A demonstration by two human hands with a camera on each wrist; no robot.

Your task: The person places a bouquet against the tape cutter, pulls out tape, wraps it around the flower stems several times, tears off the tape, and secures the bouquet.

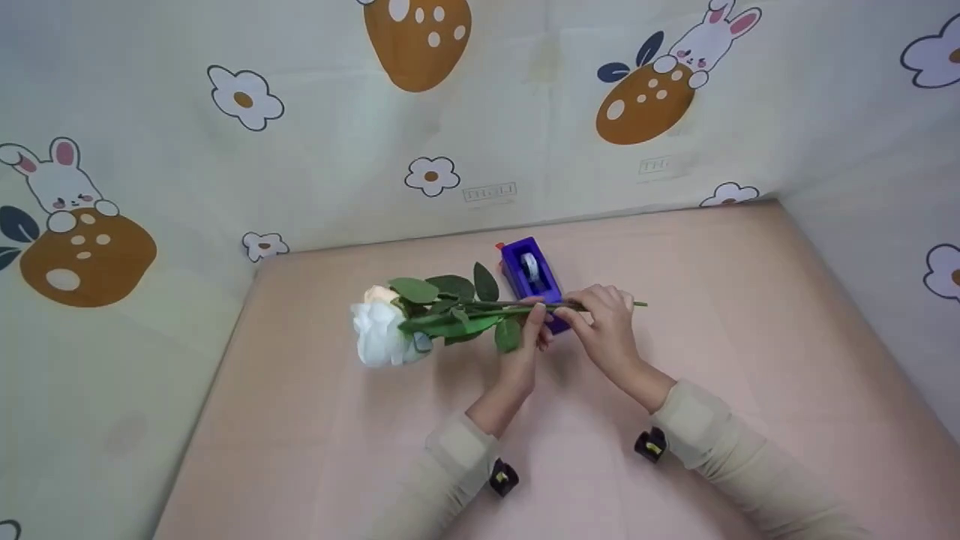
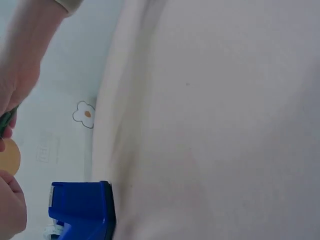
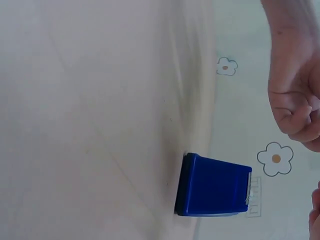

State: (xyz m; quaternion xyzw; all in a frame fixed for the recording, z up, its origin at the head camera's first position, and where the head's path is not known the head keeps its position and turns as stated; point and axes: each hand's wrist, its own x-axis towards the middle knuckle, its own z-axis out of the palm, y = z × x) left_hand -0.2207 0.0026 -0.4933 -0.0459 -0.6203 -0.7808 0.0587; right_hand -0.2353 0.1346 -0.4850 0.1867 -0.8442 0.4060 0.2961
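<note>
In the head view, both hands hold a small bunch of artificial roses by the stems. A white rose (image 1: 381, 335) and a peach rose (image 1: 381, 293) point left, with green leaves (image 1: 454, 324) behind the blooms. My left hand (image 1: 519, 356) pinches the stems (image 1: 517, 307) just past the leaves. Close on its right, my right hand (image 1: 613, 337) grips them near the cut end, which pokes out beyond its fingers. Right behind the hands, a blue tape dispenser (image 1: 549, 285) with a clear roll stands on the table; the stems cross over its near end.
A pale pink cloth covers the table (image 1: 315, 450). Behind and beside it hangs a light printed backdrop (image 1: 337, 150) with rabbits and flowers. Small black devices sit at the left cuff (image 1: 503, 478) and the right cuff (image 1: 651, 445).
</note>
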